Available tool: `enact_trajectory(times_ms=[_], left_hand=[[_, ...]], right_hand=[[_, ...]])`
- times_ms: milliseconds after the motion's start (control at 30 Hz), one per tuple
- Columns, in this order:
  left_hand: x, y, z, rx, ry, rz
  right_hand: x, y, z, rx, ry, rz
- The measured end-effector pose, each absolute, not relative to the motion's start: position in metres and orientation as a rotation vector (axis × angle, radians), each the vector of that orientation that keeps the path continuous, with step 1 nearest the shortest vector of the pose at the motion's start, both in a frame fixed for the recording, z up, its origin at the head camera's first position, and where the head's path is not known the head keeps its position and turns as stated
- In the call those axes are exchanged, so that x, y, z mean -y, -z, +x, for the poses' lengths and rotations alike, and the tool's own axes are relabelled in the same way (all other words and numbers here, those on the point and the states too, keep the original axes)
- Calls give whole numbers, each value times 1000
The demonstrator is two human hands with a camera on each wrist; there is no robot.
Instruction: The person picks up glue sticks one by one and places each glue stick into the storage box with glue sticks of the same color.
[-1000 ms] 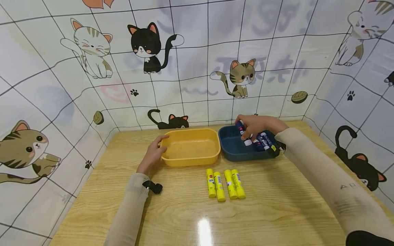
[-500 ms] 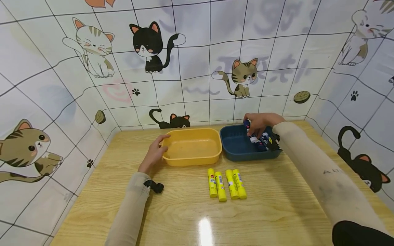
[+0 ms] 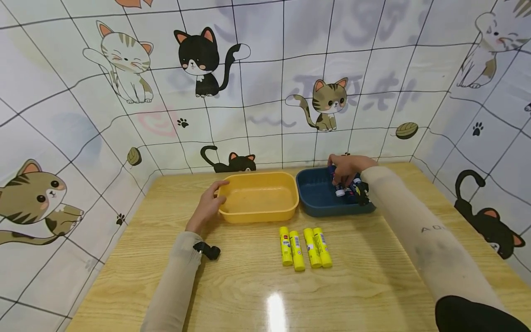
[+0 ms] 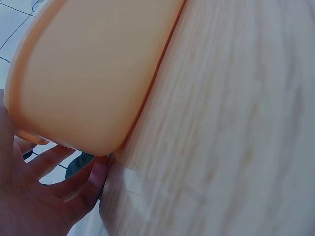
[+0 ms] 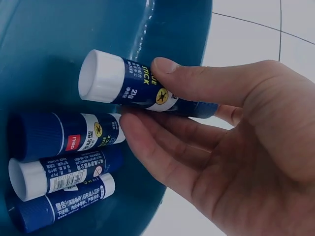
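Note:
My right hand [image 3: 346,167] pinches a dark blue glue stick [image 5: 142,84] with a white end, thumb on top and fingers beneath. It is held inside the blue basin [image 3: 309,210]. Beside it in the basin lie several more blue glue sticks [image 5: 64,135], side by side, the nearest right at my fingertips. My left hand [image 3: 207,206] holds the left end of the yellow basin [image 3: 257,217], thumb at the rim. The left wrist view shows its fingers [image 4: 96,177] curled in under the basin's end wall. The yellow basin has nothing in it.
Several yellow glue sticks [image 3: 296,251] lie in a row on the wooden table [image 3: 240,281], in front of the two basins. The basins stand side by side near the back edge. A cat-print sheet [image 3: 265,106] rises behind and on both sides.
The right hand has moved slightly right inside the blue basin with the glue stick, bringing it beside the other sticks. The left hand keeps its hold on the yellow basin.

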State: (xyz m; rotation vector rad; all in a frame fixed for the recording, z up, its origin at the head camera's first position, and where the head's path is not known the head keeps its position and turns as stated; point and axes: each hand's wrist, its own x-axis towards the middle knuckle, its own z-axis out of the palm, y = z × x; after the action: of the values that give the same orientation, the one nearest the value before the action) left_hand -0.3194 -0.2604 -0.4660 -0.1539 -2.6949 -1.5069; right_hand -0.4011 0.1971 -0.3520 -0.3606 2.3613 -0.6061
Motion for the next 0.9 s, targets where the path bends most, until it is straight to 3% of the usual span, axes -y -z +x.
enact_trajectory(times_ms=[900], left_hand=[[262, 467, -320, 2683, 1508, -156]], right_hand=[[-205, 379, -396, -2533, 483, -428]])
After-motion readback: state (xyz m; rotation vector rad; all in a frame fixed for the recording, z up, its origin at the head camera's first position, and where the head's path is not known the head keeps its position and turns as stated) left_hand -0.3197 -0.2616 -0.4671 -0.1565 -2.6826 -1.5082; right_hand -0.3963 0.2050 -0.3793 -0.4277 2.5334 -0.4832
